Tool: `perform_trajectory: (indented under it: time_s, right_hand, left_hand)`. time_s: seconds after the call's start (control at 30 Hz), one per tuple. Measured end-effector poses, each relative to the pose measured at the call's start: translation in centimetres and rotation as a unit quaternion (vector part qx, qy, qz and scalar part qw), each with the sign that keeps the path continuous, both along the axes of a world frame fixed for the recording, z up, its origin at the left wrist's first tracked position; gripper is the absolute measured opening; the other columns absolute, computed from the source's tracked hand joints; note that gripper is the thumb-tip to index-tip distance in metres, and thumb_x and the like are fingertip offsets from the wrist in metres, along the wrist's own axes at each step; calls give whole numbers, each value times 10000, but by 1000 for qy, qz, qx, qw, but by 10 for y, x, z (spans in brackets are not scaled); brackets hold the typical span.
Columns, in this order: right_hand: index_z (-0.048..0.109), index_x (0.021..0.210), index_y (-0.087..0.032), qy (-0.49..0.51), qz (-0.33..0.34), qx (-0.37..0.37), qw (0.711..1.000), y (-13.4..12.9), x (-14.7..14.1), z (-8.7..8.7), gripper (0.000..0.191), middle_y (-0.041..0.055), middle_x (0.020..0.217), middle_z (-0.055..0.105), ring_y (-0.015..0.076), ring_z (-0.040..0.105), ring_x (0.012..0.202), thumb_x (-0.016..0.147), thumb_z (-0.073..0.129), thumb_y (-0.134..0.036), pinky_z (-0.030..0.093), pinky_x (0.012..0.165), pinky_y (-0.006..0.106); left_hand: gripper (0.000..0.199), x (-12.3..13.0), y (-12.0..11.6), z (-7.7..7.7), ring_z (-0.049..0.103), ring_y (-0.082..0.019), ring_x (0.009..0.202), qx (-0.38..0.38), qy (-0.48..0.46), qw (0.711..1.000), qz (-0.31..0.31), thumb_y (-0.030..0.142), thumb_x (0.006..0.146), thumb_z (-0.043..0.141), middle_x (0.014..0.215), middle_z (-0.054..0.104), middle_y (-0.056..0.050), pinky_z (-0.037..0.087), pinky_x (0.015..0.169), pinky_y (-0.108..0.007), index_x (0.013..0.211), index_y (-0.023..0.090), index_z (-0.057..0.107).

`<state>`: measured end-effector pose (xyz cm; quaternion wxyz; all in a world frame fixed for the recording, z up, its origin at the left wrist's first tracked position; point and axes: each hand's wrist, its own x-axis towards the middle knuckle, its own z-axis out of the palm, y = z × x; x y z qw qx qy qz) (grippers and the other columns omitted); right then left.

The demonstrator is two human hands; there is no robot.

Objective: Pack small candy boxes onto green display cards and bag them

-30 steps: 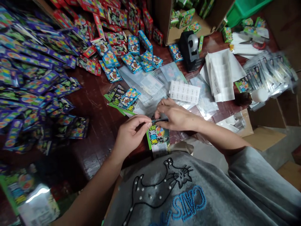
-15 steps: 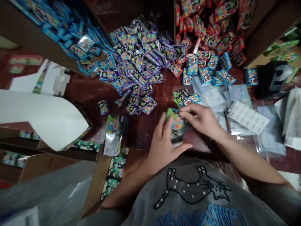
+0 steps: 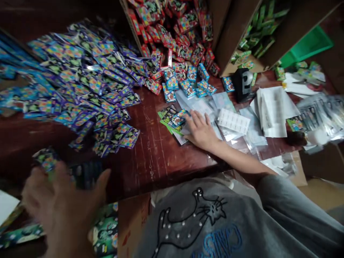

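Purple packets (image 3: 107,79), red boxes (image 3: 188,21) and a black tape dispenser (image 3: 242,86) crowd the table's (image 3: 161,161) far side. A blue printed box (image 3: 177,117) lies face up on green-edged pouches (image 3: 167,113), just left of the spread, unclenched right hand (image 3: 201,132); contact is unclear. The left hand (image 3: 64,200), blurred, thumb well apart, covers part of a dark pouch (image 3: 87,173); whether it grips cannot be told.

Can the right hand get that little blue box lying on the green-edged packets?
Yes, it looks that way. The right hand is spread out at the edge of the blue box, which lies on top of the green-edged packets, and nothing else seems to cover it.
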<state>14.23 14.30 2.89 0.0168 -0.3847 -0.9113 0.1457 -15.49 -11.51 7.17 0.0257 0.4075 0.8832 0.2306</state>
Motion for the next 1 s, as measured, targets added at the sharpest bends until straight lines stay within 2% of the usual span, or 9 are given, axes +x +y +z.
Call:
perform_trajectory:
  time_s: [0.07, 0.17, 0.3, 0.4, 0.53, 0.63, 0.77, 0.9, 1.0]
  right_hand:
    - [430, 1680, -59, -10, 0, 33, 999, -7, 26, -9, 839, 282, 1775, 318, 456, 298, 1682, 1020, 726, -484, 149, 1353, 771]
    - [464, 1675, -116, -11, 74, 41, 996, -35, 46, -24, 826, 224, 1774, 348, 453, 301, 1681, 1042, 628, -622, 169, 1345, 793]
    - [419, 1704, -145, 14, 128, 36, 991, -68, 49, -41, 826, 171, 1789, 334, 409, 324, 1681, 1078, 494, -679, 241, 1345, 762]
    - [427, 1699, -151, 31, 134, 23, 990, -70, 46, -46, 776, 167, 1779, 363, 391, 371, 1663, 1103, 462, -646, 242, 1344, 757]
    - [461, 1676, -143, 45, 160, 2, 986, -55, 44, -46, 710, 163, 1770, 397, 366, 388, 1656, 1124, 473, -589, 240, 1358, 712]
    - [554, 1609, -150, 55, 171, -14, 984, -42, 39, -39, 632, 168, 1731, 480, 359, 442, 1621, 1108, 557, -536, 287, 1350, 670]
    - [650, 1518, -162, 98, 137, 13, 986, -20, 18, -19, 482, 160, 1635, 603, 333, 574, 1481, 1126, 542, -420, 414, 1286, 570]
    - [462, 1690, -275, 83, 98, 68, 989, 11, -8, -13, 575, 96, 1802, 381, 381, 343, 1659, 1139, 497, -433, 278, 1341, 667]
    - [463, 1688, -272, 35, 87, 37, 995, 26, -12, -25, 620, 77, 1807, 365, 409, 285, 1686, 1138, 447, -557, 203, 1344, 749]
  left_hand:
    - [848, 36, 36, -7, 446, -490, 1571, 66, -23, 995, -74, 586, 771, 845, 1687, 528, -126, 277, 1316, -718, 1542, 339, 593]
    - [665, 95, 84, -30, 669, -373, 1382, 44, -319, 938, -130, 595, 902, 752, 1493, 696, -167, 497, 1199, -610, 1473, 273, 640]
    - [642, 134, 115, -61, 685, -302, 1381, 84, -574, 813, -44, 578, 872, 813, 1565, 640, -183, 562, 1140, -490, 1406, 269, 634]
    - [571, 129, 135, -67, 729, -264, 1289, 128, -615, 777, 36, 460, 809, 879, 1434, 719, -165, 583, 1086, -451, 1288, 253, 647]
    - [454, 115, 181, -61, 748, -156, 885, 122, -608, 779, 94, 302, 732, 881, 994, 775, -47, 582, 766, -278, 1107, 214, 641]
    - [373, 110, 214, -60, 575, -86, 589, 96, -593, 795, 80, 282, 704, 886, 756, 672, 30, 411, 533, -195, 980, 194, 650]
    - [325, 110, 241, -62, 384, -51, 474, 72, -555, 827, 43, 349, 725, 911, 614, 558, 71, 208, 434, -190, 813, 178, 649]
    - [340, 106, 248, -59, 486, -75, 542, 93, -509, 856, 23, 374, 723, 923, 678, 647, 44, 349, 496, -194, 850, 168, 684]
    - [350, 87, 230, -49, 621, -128, 667, 124, -473, 872, 26, 418, 746, 893, 770, 720, 11, 479, 598, -228, 915, 175, 706]
